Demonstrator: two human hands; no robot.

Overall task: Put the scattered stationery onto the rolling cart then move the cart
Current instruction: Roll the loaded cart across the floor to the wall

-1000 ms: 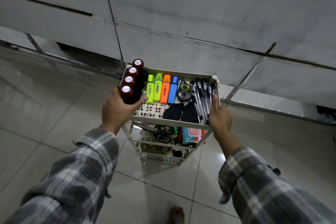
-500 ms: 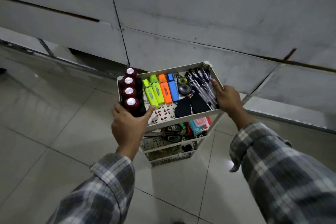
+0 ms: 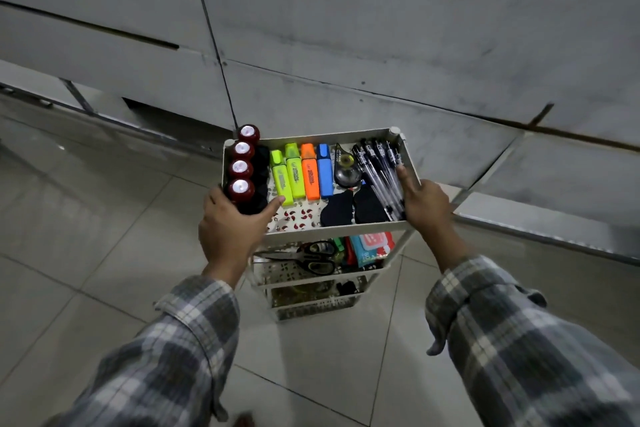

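A white rolling cart (image 3: 332, 229) with three tiers stands on the tiled floor in front of me. Its top tray holds several dark red-capped bottles (image 3: 240, 168), several highlighters (image 3: 300, 170), a correction tape (image 3: 346, 167), a bundle of pens (image 3: 380, 166) and two dark erasers (image 3: 353, 207). Scissors (image 3: 304, 256) and a red-blue packet (image 3: 371, 246) lie on the middle tier. My left hand (image 3: 231, 230) grips the tray's near left corner, thumb inside. My right hand (image 3: 426, 206) grips the near right corner.
A grey panelled wall (image 3: 346, 45) rises just beyond the cart, with a metal rail (image 3: 540, 236) along its base on the right. Open tiled floor (image 3: 86, 236) spreads to the left and behind the cart. A toe shows at the bottom edge.
The cart has turned and rolled slightly right, closer to the wall. Both hands kept their grip on the top tray.
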